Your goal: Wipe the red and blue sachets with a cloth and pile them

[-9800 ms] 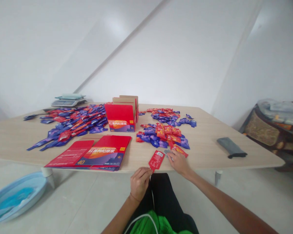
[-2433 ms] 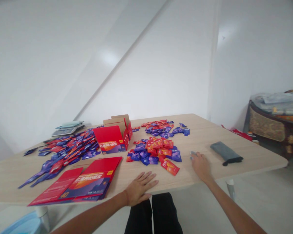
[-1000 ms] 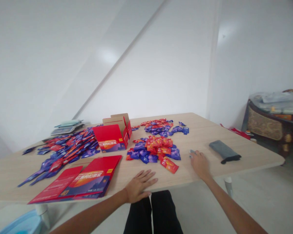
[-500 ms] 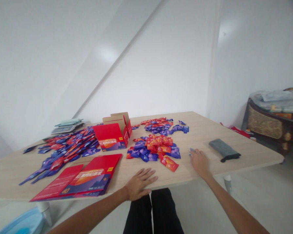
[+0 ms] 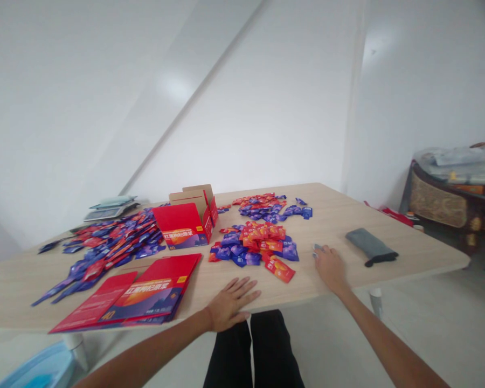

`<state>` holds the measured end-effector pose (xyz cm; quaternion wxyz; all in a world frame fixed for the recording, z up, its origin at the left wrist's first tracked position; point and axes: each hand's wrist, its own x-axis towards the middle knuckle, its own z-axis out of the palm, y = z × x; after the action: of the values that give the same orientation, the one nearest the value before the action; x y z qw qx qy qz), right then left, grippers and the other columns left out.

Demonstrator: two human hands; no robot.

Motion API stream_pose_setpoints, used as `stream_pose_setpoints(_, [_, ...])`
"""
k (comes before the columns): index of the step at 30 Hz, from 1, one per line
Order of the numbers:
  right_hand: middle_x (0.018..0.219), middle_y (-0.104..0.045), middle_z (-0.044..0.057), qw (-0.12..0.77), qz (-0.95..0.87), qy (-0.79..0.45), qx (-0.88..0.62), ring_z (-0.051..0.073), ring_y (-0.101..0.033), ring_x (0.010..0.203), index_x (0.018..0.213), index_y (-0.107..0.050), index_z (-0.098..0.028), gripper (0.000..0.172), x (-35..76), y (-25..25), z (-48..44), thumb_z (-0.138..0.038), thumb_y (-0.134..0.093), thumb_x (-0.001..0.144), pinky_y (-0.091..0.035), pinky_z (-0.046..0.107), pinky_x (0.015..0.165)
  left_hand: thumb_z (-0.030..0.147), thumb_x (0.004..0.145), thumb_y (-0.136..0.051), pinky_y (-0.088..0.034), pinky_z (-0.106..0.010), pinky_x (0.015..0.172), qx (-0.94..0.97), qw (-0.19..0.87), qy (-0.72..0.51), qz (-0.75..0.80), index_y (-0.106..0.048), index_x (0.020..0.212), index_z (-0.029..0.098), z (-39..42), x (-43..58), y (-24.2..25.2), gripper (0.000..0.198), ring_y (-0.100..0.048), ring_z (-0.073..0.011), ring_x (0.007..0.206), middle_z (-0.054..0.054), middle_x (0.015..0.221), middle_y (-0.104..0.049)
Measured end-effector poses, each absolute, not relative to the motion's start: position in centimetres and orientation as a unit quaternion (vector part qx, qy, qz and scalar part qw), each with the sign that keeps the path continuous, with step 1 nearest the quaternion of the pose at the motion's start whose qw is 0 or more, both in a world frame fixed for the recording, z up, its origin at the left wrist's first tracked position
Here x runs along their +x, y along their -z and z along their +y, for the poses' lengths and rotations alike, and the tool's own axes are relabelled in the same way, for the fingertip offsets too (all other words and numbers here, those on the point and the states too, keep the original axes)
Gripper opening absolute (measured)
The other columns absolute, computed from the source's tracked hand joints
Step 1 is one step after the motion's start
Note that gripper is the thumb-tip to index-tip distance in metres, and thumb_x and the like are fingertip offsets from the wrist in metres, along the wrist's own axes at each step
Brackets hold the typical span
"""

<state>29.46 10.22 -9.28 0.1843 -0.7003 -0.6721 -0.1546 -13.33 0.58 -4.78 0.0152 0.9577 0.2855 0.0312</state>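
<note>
- Red and purple sachets form a near pile [image 5: 254,245] on a pale wooden table [image 5: 331,213], the landmark for everything around it.
- A person's left hand [image 5: 230,306], nearer than the pile and slightly to its left, lies palm down at the table's edge, fingers extended and slightly parted, with nothing seen in its grasp.
- The right hand [image 5: 330,267], to the right of the pile, rests on the table with fingers bent over a small grey object [image 5: 316,250], most of it hidden by the hand.
- One red sachet [image 5: 280,269] juts from the pile's near right side, its printed face up.
- Red open cartons [image 5: 184,237], brown cardboard showing inside, stand to the left of the pile and extend beyond it.
- Flattened cartons [image 5: 149,293] lie stacked to the left of the pile and nearer the person.
- A larger heap of sachets [image 5: 119,237] spreads well to the pile's left, behind the flattened stock.
- Beyond the pile sits a far group of sachets [image 5: 262,206], with a few purple ones strayed to its right.
- A grey cloth pouch [image 5: 369,245] lies well to the pile's right, past the right hand.
</note>
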Motion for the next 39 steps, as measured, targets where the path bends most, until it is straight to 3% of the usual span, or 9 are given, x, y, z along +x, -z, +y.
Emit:
stream_pose_setpoints(3, [0.122, -0.065, 0.014, 0.183, -0.671, 0.146, -0.704, 0.026, -0.057, 0.108, 0.125, -0.07, -0.02, 0.034, 29.5, 9.2, 10.2, -0.022, -0.043, 0.105, -0.039, 0.035, 0.085, 0.067, 0.103, -0.047, -0.018, -0.059, 0.129, 0.959, 0.019, -0.018, 0.283, -0.004, 0.17, 0.038, 0.8, -13.4, 5.1, 0.085, -0.016, -0.0386, 0.162, -0.004, 0.178, -0.008])
stream_pose_setpoints(6, [0.122, -0.065, 0.014, 0.187, -0.672, 0.149, -0.701, 0.026, -0.057, 0.108, 0.125, -0.07, -0.02, 0.034, 29.5, 9.1, 10.1, -0.022, -0.043, 0.104, -0.039, 0.034, 0.085, 0.059, 0.1, -0.056, -0.017, -0.061, 0.129, 0.956, 0.024, -0.001, 0.291, -0.002, 0.17, 0.038, 1.0, -13.4, 5.5, 0.091, -0.014, -0.0391, 0.162, -0.004, 0.178, -0.006])
stream_pose_setpoints(9, [0.123, -0.065, 0.014, 0.193, -0.674, 0.154, -0.697, 0.026, -0.057, 0.109, 0.125, -0.069, -0.02, 0.034, 29.4, 9.1, 10.0, -0.021, -0.044, 0.104, -0.039, 0.034, 0.086, 0.047, 0.1, -0.053, -0.017, -0.062, 0.128, 0.955, 0.025, 0.005, 0.296, -0.001, 0.17, 0.038, 1.1, -13.5, 5.8, 0.087, -0.012, -0.0378, 0.163, -0.002, 0.178, -0.004])
stream_pose_setpoints(16, [0.124, -0.064, 0.013, 0.184, -0.673, 0.152, -0.7, 0.026, -0.057, 0.11, 0.125, -0.069, -0.02, 0.033, 29.4, 9.0, 9.8, -0.021, -0.044, 0.104, -0.039, 0.033, 0.085, 0.042, 0.099, -0.045, -0.014, -0.064, 0.128, 0.961, 0.024, -0.011, 0.276, 0.001, 0.17, 0.037, 0.9, -13.6, 5.8, 0.085, -0.007, -0.0383, 0.163, 0.001, 0.179, 0.002])
stream_pose_setpoints(23, [0.124, -0.064, 0.014, 0.185, -0.678, 0.14, -0.698, 0.026, -0.056, 0.111, 0.124, -0.069, -0.02, 0.033, 29.3, 8.7, 9.7, -0.02, -0.044, 0.103, -0.039, 0.034, 0.085, 0.025, 0.085, -0.055, -0.011, -0.066, 0.129, 0.955, 0.027, 0.017, 0.296, 0.001, 0.17, 0.035, 0.9, -13.4, 6.0, 0.102, -0.005, -0.0389, 0.163, 0.001, 0.178, 0.007])
stream_pose_setpoints(34, [0.123, -0.065, 0.014, 0.175, -0.671, 0.145, -0.706, 0.026, -0.056, 0.11, 0.126, -0.069, -0.019, 0.034, 29.3, 8.5, 9.7, -0.023, -0.043, 0.105, -0.039, 0.033, 0.084, 0.031, 0.092, -0.052, -0.008, -0.064, 0.129, 0.954, 0.032, 0.025, 0.297, 0.002, 0.17, 0.036, 0.8, -13.3, 5.5, 0.095, -0.002, -0.0376, 0.164, 0.001, 0.179, 0.006])
stream_pose_setpoints(39, [0.123, -0.064, 0.013, 0.178, -0.673, 0.15, -0.702, 0.025, -0.056, 0.108, 0.127, -0.068, -0.02, 0.033, 29.5, 9.0, 10.0, -0.022, -0.044, 0.105, -0.039, 0.033, 0.085, 0.02, 0.079, -0.058, -0.007, -0.064, 0.129, 0.949, 0.028, 0.034, 0.311, 0.0, 0.17, 0.035, 0.7, -13.2, 5.7, 0.109, -0.002, -0.0376, 0.164, 0.001, 0.178, 0.008])
